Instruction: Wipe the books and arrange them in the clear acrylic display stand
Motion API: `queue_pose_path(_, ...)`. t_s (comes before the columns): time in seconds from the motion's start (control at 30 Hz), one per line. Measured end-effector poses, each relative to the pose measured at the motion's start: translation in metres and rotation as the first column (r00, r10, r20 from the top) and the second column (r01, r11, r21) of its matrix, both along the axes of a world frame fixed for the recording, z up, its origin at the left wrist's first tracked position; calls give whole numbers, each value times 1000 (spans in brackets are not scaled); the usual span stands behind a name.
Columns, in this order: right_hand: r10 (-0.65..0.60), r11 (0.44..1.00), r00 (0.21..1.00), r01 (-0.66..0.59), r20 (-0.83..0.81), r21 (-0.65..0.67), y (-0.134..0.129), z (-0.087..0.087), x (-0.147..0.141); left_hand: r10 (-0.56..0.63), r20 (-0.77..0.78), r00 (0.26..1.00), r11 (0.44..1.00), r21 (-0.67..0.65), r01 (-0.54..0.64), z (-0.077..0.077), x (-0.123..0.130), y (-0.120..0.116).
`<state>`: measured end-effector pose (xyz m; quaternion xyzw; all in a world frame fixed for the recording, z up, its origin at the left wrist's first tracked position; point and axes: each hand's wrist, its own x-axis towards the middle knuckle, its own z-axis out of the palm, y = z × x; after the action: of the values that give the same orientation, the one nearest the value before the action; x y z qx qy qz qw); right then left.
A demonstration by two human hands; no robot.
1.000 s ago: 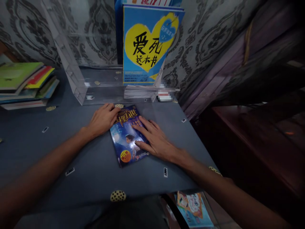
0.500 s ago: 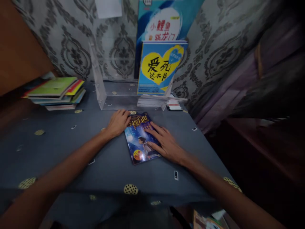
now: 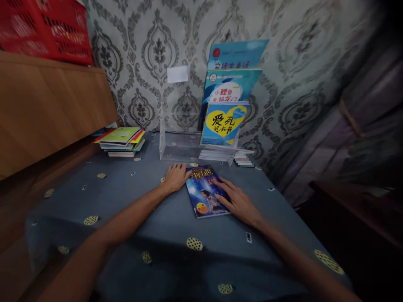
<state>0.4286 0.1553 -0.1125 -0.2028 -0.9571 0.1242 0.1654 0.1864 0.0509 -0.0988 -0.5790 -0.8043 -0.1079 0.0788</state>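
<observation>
A blue-purple book with gold lettering lies closed on the cloth-covered table, its cover facing up. My left hand rests beside its upper left corner, fingers on the cloth and thumb at the book's edge. Across the book's right side lies my right hand, its fingers spread over the cover. Neither hand is closed around the book. Just behind it stands a clear acrylic rack, which holds a blue book with a yellow heart and taller blue books leaning upright behind.
At the left back of the table is a stack of thin books. A red plastic basket sits on a wooden cabinet. Patterned wallpaper covers the wall, and a tied curtain hangs at right. The tablecloth drapes over the front edge.
My view has tilted upward and shifted left, bringing the red basket and the tallest blue book into sight. Both hands keep nearly the same places at the book.
</observation>
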Motion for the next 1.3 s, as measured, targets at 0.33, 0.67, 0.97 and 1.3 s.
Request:
queue_pose_path(0.33,-35,999,999,35,-22,-24,-4,-2,3,-46,19,999,999,24,46,3,4,-7)
queue_pose_path(0.67,-67,996,998,68,20,-56,-7,2,5,20,14,1000,999,50,-21,-2,6,-5)
queue_pose_path(0.97,-50,997,999,51,19,-55,-5,3,6,26,-24,999,998,61,-24,0,8,-4)
queue_pose_path(1.3,-51,994,998,54,42,-95,-3,4,6,17,-7,1000,999,49,-16,0,8,-3)
